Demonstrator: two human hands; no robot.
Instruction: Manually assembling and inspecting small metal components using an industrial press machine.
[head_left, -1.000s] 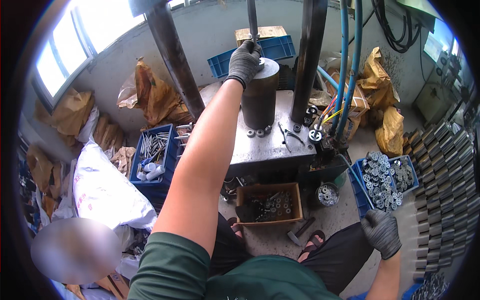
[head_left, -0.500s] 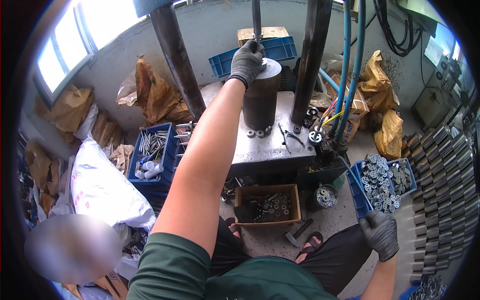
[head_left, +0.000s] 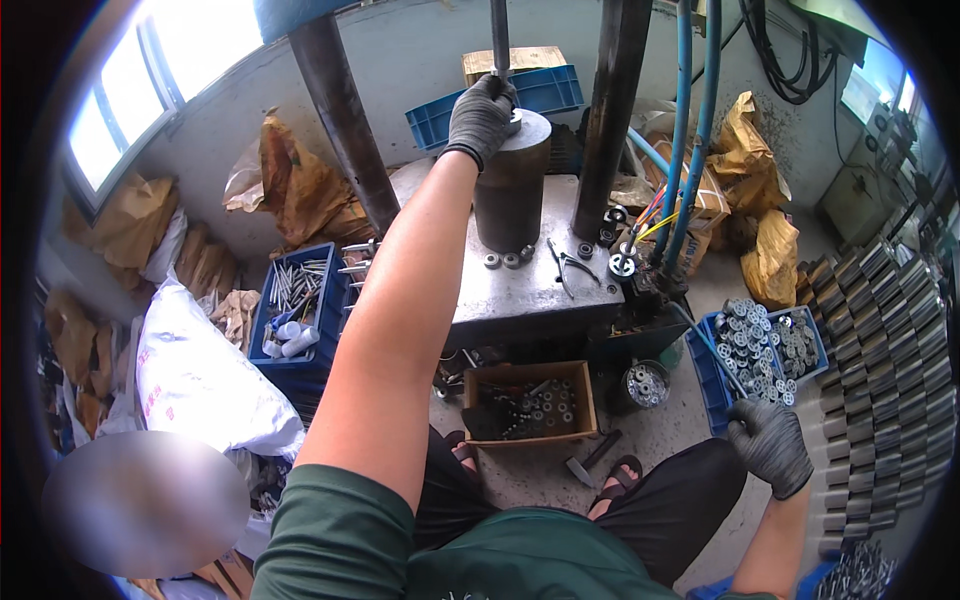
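My left hand (head_left: 481, 120), in a dark grey knit glove, reaches to the top of an upright steel cylinder (head_left: 510, 190). Its fingers are closed just under the tip of a vertical press rod (head_left: 500, 38); what they hold is mostly hidden. A small metal ring (head_left: 515, 122) shows beside the hand on the cylinder's top. The cylinder stands on a steel press table (head_left: 470, 292). My right hand (head_left: 772, 448), gloved alike, is closed at the end of a long thin lever (head_left: 706, 350) running down from the press's right side. Pliers (head_left: 568, 270) and small metal rings (head_left: 511, 260) lie on the table.
Thick press columns (head_left: 345, 130) flank the cylinder. A wooden box of parts (head_left: 530, 437) and a hammer (head_left: 592, 460) are on the floor. Blue bins (head_left: 718, 400) of wheel-like parts stand right, beside stacked metal cylinders (head_left: 880, 370). Left is a blue bin of rods (head_left: 255, 330).
The whole view has shifted slightly. My right hand has risen a little with the lever's end. My left hand stays at the cylinder's top.
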